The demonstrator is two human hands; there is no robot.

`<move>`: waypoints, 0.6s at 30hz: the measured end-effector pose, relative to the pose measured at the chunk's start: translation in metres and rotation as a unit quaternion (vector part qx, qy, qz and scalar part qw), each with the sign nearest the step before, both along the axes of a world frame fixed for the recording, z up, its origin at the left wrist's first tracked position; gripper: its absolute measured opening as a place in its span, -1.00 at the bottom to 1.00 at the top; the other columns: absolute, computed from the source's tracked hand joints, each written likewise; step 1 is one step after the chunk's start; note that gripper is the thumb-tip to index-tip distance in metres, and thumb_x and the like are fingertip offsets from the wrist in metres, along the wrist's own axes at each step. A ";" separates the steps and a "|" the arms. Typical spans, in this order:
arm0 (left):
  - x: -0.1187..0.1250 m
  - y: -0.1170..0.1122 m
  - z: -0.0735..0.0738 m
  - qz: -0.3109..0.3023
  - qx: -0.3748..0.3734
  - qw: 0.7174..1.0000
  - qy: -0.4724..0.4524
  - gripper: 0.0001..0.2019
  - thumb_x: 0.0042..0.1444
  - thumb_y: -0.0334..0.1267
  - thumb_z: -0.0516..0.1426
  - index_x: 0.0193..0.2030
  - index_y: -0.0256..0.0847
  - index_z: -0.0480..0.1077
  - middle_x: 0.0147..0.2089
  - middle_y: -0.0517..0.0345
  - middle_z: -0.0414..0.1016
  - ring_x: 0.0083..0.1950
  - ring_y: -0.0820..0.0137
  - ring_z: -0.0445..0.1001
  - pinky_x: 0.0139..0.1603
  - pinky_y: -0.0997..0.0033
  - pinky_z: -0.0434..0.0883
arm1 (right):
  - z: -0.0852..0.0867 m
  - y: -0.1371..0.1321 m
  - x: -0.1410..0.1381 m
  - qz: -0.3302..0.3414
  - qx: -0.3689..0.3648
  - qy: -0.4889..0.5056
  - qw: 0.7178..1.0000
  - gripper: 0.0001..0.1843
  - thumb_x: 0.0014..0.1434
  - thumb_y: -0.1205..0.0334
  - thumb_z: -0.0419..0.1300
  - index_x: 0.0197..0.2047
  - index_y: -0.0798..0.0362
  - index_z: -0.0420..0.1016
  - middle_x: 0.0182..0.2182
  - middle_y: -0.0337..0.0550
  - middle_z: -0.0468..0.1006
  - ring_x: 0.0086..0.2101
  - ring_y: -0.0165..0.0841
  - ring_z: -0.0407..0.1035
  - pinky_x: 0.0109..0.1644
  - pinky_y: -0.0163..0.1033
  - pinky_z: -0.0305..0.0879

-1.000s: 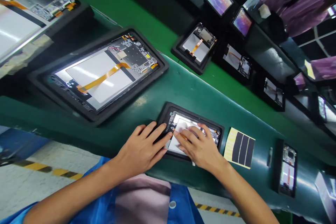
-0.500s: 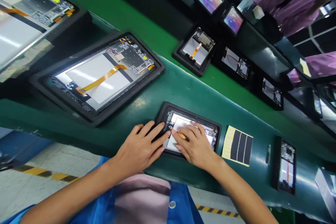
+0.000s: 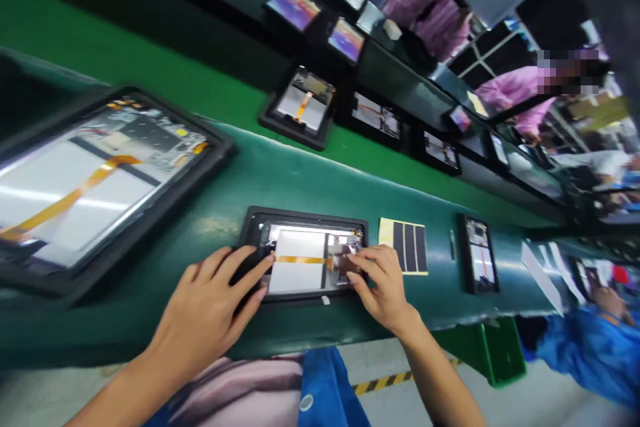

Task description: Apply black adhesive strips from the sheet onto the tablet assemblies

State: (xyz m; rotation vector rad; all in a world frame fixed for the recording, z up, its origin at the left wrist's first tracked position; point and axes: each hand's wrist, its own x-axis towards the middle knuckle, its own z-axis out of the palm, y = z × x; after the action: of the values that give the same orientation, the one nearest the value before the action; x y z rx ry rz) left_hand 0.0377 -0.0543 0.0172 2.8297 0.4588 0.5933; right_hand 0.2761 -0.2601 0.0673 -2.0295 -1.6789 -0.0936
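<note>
In the head view an opened tablet lies in a black foam frame in front of me. Its white battery, orange ribbon cable and dark circuit board show. My left hand rests at the tablet's left end, fingers spread, the index fingertip near the cable's left end. Over the board at the right end, my right hand touches down with fingertips and thumb apart. Nothing shows in either hand. A small white scrap sits at the frame's front edge. Right of the tablet is a yellow sheet with black strips.
A larger-looking opened tablet lies on the green bench at left; another stands at right. A green conveyor belt carries more units behind. A green bin is below the bench, near a co-worker's blue sleeve.
My right hand has moved from the tablet's left-middle, by the ribbon cable, to the board at its right end. My left hand stays at the left end. The view has swung right.
</note>
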 end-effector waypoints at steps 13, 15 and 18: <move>0.145 -0.041 0.033 -0.254 0.000 0.967 -0.016 -0.63 0.37 -0.09 0.12 0.20 -0.20 0.49 0.33 -0.13 0.45 0.40 -0.04 0.33 0.34 -0.07 0.31 | -0.028 -0.078 0.129 -0.254 0.001 0.052 0.966 -0.66 0.43 0.03 0.12 -0.19 0.06 0.62 -0.25 -0.05 0.64 -0.27 -0.29 0.52 -0.16 -0.18 0.46; 0.184 -0.058 0.028 -0.297 0.003 0.955 0.030 -0.58 0.37 -0.03 0.13 0.23 -0.23 0.47 0.39 -0.13 0.39 0.47 -0.04 0.26 0.40 -0.07 0.24 | -0.035 -0.071 0.135 -0.250 -0.014 0.046 0.967 -0.67 0.43 0.07 0.11 -0.16 0.08 0.63 -0.22 -0.03 0.64 -0.25 -0.29 0.52 -0.13 -0.18 0.46; 0.228 -0.077 0.016 -0.319 0.015 0.945 0.071 -0.49 0.37 0.02 0.12 0.30 -0.28 0.42 0.45 -0.16 0.33 0.52 -0.01 0.19 0.45 -0.04 0.18 | -0.044 -0.064 0.142 -0.252 -0.031 0.033 0.967 -0.67 0.44 0.14 0.07 -0.11 0.10 0.64 -0.20 0.00 0.64 -0.22 -0.27 0.52 -0.09 -0.17 0.45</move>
State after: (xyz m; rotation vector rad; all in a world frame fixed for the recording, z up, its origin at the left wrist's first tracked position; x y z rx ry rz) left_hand 0.2655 -0.1318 0.0332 2.8138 -0.4468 0.2625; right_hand 0.4177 -0.3241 0.0232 -2.4345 -1.1030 -0.1433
